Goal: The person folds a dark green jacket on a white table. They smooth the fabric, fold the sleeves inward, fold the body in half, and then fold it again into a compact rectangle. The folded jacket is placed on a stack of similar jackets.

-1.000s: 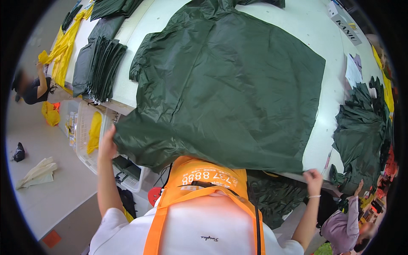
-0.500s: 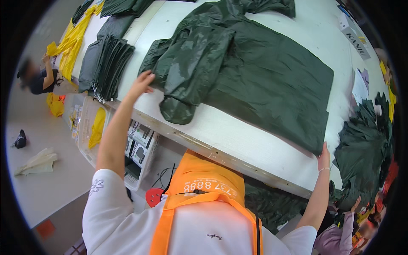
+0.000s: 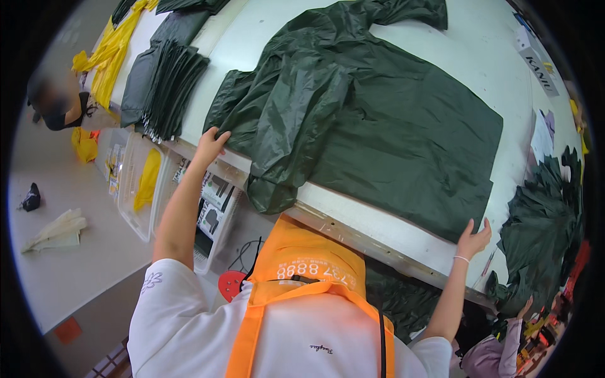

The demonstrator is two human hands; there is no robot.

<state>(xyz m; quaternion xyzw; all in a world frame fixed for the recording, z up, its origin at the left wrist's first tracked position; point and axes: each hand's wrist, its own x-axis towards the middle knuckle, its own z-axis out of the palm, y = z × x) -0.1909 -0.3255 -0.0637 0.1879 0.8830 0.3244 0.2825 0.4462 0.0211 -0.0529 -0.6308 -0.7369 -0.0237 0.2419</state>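
A dark green, shiny raincoat lies spread over the white table, its body to the right and a crumpled sleeve folded on the left. The sleeve's near end droops over the table's front edge. My left hand is closed on the raincoat's left edge, thumb and fingers pinching the cloth. At the near right corner of the raincoat, my right hand has its fingers apart, touching or nearly touching the cloth.
Folded dark green garments are stacked at the left, with yellow cloth beyond. White crates stand below the front edge. On the right are a dark green heap and a box. A co-worker's hand shows lower right.
The raincoat has slid nearer to me, and its sleeve end now overhangs the front edge. My left hand has come nearer with it; my right hand has shifted slightly left and spread its fingers.
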